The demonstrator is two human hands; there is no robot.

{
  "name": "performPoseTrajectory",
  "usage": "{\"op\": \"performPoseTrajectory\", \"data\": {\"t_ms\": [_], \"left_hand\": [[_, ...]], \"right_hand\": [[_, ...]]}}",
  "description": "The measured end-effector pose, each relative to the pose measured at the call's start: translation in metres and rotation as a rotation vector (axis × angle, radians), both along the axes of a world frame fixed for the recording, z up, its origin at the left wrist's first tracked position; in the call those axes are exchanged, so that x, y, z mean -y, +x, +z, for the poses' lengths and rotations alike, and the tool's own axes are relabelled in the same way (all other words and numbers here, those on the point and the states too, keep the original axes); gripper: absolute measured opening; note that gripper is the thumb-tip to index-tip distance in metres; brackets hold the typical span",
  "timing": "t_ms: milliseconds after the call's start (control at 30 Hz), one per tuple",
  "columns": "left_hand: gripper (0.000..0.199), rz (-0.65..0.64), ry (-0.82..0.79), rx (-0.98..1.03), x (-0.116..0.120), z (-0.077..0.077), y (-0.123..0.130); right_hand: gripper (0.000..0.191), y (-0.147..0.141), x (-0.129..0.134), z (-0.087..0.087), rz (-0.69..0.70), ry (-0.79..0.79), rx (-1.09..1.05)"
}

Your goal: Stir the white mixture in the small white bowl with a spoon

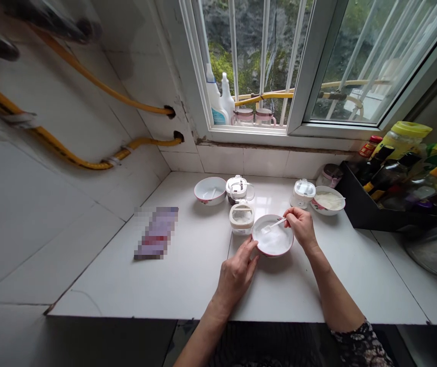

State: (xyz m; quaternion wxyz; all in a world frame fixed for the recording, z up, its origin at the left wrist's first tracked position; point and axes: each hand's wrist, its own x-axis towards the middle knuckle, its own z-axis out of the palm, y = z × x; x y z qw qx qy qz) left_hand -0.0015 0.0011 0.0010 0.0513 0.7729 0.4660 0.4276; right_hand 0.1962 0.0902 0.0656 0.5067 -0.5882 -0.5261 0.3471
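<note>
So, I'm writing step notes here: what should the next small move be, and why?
Probably scoop up some of the white substance with the spoon: the right hand pinches its handle, its head is inside the bowl, and the left hand touches the rim, which should steady it.

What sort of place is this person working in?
Most likely a kitchen: bottles stand in a black box on the white counter, and small clear jars and bowls share the same surface.
</note>
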Motion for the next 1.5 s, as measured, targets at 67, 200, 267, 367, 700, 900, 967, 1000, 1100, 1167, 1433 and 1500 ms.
{"op": "performPoseTrajectory", "data": {"t_ms": [67, 200, 267, 367, 700, 900, 967, 1000, 1100, 1167, 1433, 1500], "left_hand": [[0.035, -0.001, 0.003, 0.0, 0.0, 0.0, 0.0], [0.037, 0.004, 0.001, -0.005, 0.0, -0.001, 0.0], [0.037, 0.007, -0.002, -0.01, 0.0, -0.002, 0.0], [0.039, 0.011, -0.012, -0.015, -0.001, -0.003, 0.0], [0.041, 0.004, -0.015, -0.016, -0.002, -0.005, 0.0], [0.038, -0.003, 0.008, -0.006, -0.001, -0.004, 0.0], [0.038, -0.007, 0.002, -0.004, -0.001, -0.003, 0.0], [0.039, -0.006, 0.001, -0.003, -0.001, -0.003, 0.0], [0.039, -0.004, 0.006, -0.004, -0.001, -0.002, 0.0], [0.038, -0.004, 0.004, -0.009, 0.0, -0.002, 0.0], [0.04, 0.008, -0.018, -0.014, 0.001, -0.002, -0.001], [0.04, 0.006, -0.026, -0.017, 0.001, -0.001, -0.002]], "right_hand": [[0.014, 0.0, 0.0, 0.0, -0.003, 0.001, -0.01], [0.013, 0.002, -0.001, 0.001, 0.0, -0.015, -0.077], [0.012, 0.003, -0.001, 0.002, 0.015, -0.027, -0.132], [0.012, 0.003, -0.002, 0.004, 0.035, -0.035, -0.207], [0.009, -0.02, -0.005, 0.015, 0.109, 0.08, -0.282], [0.011, -0.041, 0.007, 0.009, 0.162, 0.593, 0.261], [0.016, -0.044, 0.009, 0.008, 0.238, 0.76, 0.489], [0.019, -0.044, 0.009, 0.008, 0.269, 0.816, 0.566], [0.02, -0.04, 0.01, 0.012, 0.261, 0.867, 0.611], [0.018, -0.033, 0.011, 0.015, 0.189, 0.828, 0.525], [0.016, 0.006, 0.013, 0.015, 0.052, 0.588, 0.391], [0.018, 0.006, 0.013, 0.015, 0.094, 0.586, 0.438]]}}
